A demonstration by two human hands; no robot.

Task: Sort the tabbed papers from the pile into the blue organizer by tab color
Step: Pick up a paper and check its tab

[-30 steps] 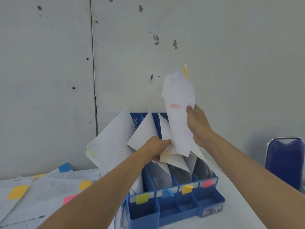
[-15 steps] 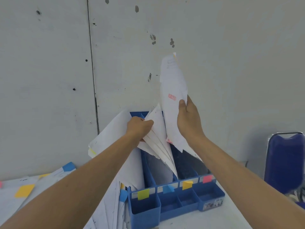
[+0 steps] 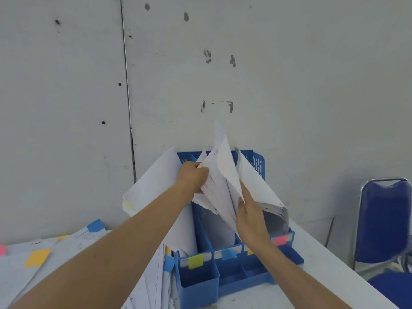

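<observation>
Both hands are up in the blue organizer point(image 3: 196, 284) at the back of the counter point(image 3: 323, 264). The left hand point(image 3: 192, 177) is clamped on a fan of filed papers point(image 3: 208, 195), fingers curled round them and hauling them over toward ten o'clock to open a gap. Into that gap goes the sheet point(image 3: 223, 170), standing tall, its top corner poking out at twelve o'clock above everything else. The right hand point(image 3: 249, 217) lies along the sheet's lower edge, fingers long and nearly straight. Whether it pinches or only presses, I cannot tell.

Which slot? It looks like the third from the left, the one whose orange label point(image 3: 250, 252) the right wrist half hides (so treat that as a reading, not a certainty). The sheet's own tab doesn't show.

How far along? All four slots appear to hold paper. Big sheets point(image 3: 156, 181) lean out of the first slot, behind the yellow-green label point(image 3: 195, 260). There is paper behind the blue label point(image 3: 228, 254), and a fat stack point(image 3: 256, 186) fills the slot behind the pink label point(image 3: 280, 240).

But look to eight o'clock: the pile point(image 3: 26, 277) is spread over the counter, with orange, blue and pink tabs showing. So I judge a good share done and plenty left, and this sheet not yet seated. A blue chair point(image 3: 383, 219) stands off at three o'clock.
</observation>
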